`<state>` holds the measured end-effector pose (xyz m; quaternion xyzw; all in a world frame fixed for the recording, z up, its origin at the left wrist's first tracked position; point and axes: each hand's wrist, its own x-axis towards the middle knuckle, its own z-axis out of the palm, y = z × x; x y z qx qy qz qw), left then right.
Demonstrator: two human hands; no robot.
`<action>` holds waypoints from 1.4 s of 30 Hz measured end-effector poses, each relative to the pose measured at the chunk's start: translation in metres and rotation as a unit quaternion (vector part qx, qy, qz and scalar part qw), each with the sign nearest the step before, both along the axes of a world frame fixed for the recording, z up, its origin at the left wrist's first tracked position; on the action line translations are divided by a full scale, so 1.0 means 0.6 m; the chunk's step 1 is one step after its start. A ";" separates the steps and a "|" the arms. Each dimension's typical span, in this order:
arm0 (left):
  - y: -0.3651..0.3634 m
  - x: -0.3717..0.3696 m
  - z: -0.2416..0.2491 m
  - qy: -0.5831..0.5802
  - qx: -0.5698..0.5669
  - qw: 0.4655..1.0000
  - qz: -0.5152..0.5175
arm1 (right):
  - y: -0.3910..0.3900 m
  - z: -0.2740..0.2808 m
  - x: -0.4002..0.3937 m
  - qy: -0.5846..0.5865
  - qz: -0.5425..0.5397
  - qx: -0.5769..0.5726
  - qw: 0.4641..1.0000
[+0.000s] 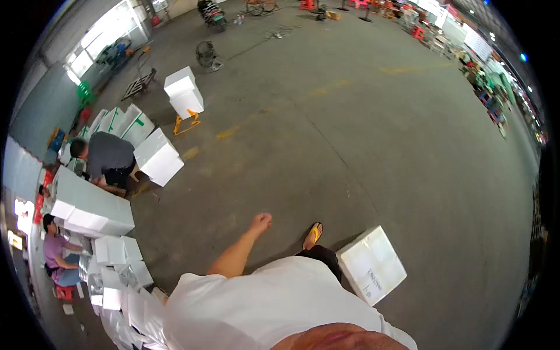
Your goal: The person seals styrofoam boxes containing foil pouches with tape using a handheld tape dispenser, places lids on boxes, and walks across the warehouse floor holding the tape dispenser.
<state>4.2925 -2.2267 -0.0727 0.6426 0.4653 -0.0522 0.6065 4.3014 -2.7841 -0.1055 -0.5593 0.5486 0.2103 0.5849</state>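
Observation:
My left hand (262, 221) is out in front of my body at the end of a bent bare arm. Its fingers are curled into a loose fist with nothing showing in them, above the bare grey floor. At my right side, close against my dark shorts, is a white foam box (372, 265) with dark handwriting on one face. My right hand is out of sight, hidden behind my white shirt or the box. One foot in a yellow-strapped sandal (314, 235) shows ahead of me.
Stacked white foam boxes (93, 201) line the left side. A person in a dark shirt (111, 154) bends among them; another in purple (58, 251) sits nearby. Farther off are foam boxes on a yellow stand (186, 122), a fan (205, 54), a trolley (139, 86) and a motorbike (212, 14).

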 end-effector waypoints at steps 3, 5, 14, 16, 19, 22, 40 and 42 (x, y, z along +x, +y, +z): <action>0.030 -0.042 -0.091 0.152 -0.039 0.987 -0.020 | 0.125 0.020 0.296 -0.042 0.071 0.004 0.997; 0.016 -0.071 -0.087 0.120 -0.148 0.973 0.129 | 0.231 0.031 0.514 -0.088 0.140 -0.007 0.986; 0.196 0.110 -0.105 0.171 0.104 0.922 -0.332 | 0.708 0.257 1.158 -0.423 0.295 0.153 0.843; 0.262 0.197 -0.112 0.151 0.103 0.923 -0.338 | 0.755 0.273 1.176 -0.379 0.303 0.100 0.869; 0.384 0.395 -0.103 0.134 0.057 0.937 -0.317 | 0.757 0.261 1.249 -0.385 0.343 0.054 0.855; 0.560 0.661 -0.118 0.098 -0.131 0.985 -0.048 | 0.694 0.143 1.189 -0.169 0.138 -0.008 0.976; 0.974 1.508 -0.016 0.060 -0.183 0.967 0.169 | 1.237 0.120 2.144 -0.048 0.134 0.072 0.987; 0.983 1.459 -0.152 -0.120 -0.316 0.906 0.256 | 1.361 0.146 2.336 -0.128 0.196 0.133 0.963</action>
